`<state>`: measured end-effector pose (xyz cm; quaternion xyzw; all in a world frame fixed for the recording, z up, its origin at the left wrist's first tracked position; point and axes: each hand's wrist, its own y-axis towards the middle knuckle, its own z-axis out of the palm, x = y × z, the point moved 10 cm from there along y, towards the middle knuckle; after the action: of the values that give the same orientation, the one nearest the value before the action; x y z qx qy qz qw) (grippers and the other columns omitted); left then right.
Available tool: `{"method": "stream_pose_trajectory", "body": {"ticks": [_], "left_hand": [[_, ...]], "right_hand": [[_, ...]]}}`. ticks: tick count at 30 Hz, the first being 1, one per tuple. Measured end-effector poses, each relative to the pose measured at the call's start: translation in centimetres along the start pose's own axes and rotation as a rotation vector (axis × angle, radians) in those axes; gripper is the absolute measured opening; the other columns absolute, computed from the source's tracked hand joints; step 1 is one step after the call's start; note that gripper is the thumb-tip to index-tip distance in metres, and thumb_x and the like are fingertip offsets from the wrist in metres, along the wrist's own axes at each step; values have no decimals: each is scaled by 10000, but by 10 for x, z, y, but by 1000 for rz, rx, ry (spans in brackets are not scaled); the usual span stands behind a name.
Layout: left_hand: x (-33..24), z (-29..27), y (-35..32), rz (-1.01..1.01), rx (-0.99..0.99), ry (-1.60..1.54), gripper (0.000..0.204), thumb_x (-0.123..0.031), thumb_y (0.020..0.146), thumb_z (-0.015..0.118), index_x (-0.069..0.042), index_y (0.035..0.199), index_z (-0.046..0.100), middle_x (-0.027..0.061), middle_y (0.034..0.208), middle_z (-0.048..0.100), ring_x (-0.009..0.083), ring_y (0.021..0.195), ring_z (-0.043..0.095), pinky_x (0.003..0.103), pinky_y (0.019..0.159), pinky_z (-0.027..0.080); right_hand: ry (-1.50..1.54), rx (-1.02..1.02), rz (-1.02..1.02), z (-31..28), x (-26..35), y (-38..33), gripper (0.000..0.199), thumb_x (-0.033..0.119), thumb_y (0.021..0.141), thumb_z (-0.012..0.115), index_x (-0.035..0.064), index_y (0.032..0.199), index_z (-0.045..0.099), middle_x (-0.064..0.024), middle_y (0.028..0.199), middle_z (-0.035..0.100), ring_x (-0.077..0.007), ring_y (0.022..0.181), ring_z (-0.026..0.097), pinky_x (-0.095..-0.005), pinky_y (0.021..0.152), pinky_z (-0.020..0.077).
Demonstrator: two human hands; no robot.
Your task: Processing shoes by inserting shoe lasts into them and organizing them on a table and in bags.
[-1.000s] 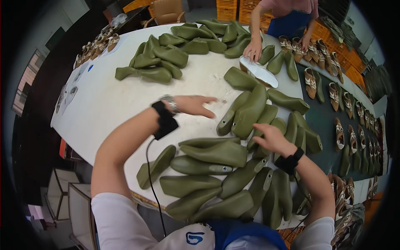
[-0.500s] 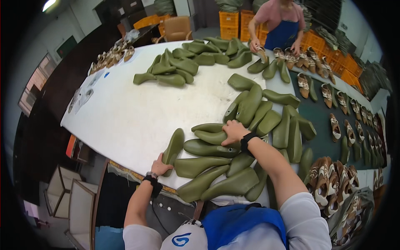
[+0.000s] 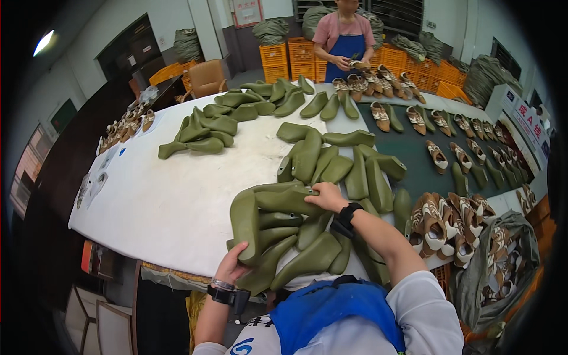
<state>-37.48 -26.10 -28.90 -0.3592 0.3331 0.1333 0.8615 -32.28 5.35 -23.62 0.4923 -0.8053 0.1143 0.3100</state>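
Observation:
In my left hand is a green shoe last, tilted with its toe pointing away from me; the fingers close round its lower end. My right hand grips a second green shoe last by its right end, and this one lies crosswise over the pile. The two lasts come close together or touch; I cannot tell which. Beneath and in front of my hands, more green shoe lasts lie heaped on the white tabletop.
Another group of green lasts lies toward the back. Brown-and-white shoes are stacked at right, beside a sack of shoes. Shoes and lasts line a dark green surface. Across the table, a person in a blue apron handles a shoe.
My right hand has taken hold of a last and raised it from the pile. The last in my left hand has come up off the table edge toward it. The view has tilted upward.

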Motion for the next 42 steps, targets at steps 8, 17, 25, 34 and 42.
{"method": "stream_pose_trajectory", "body": {"ticks": [8, 17, 25, 34, 42], "left_hand": [[-27, 141, 21, 1009, -320, 1426, 809, -212, 644, 727, -56, 1344, 353, 277, 1325, 331, 449, 1190, 357, 436, 1013, 314], [75, 136, 21, 622, 361, 1938, 927, -368, 631, 759, -129, 1386, 277, 240, 1271, 412, 405, 1126, 449, 434, 931, 406], [83, 90, 26, 399, -143, 1806, 860, -246, 534, 819, -57, 1271, 418, 218, 945, 625, 367, 889, 601, 411, 759, 496], [157, 203, -40, -148, 223, 259, 538, -277, 803, 648, 36, 1205, 474, 118, 1066, 618, 154, 895, 628, 278, 779, 515], [182, 315, -44, -121, 408, 33, 851, -587, 822, 497, 52, 1349, 301, 181, 1272, 483, 218, 1109, 540, 329, 945, 426]], "right_hand": [[977, -487, 583, -98, -136, -134, 303, 244, 793, 673, -58, 816, 651, -60, 726, 634, -108, 619, 553, -266, 580, 448], [173, -678, 312, -144, -154, -217, 408, 213, 788, 650, -32, 1103, 565, -196, 964, 626, -360, 871, 593, -377, 783, 461], [-27, -389, -74, -153, -115, -243, 439, 98, 745, 646, 26, 1159, 523, -179, 1105, 560, -347, 1011, 527, -391, 870, 433], [311, -23, -386, -172, -85, -239, 644, 166, 748, 698, 66, 1312, 404, -190, 1281, 440, -316, 1178, 447, -368, 948, 400], [1086, 757, 49, -143, -116, -229, 427, 138, 818, 658, -20, 1191, 521, -74, 1099, 603, -110, 972, 566, -234, 851, 445]]}}
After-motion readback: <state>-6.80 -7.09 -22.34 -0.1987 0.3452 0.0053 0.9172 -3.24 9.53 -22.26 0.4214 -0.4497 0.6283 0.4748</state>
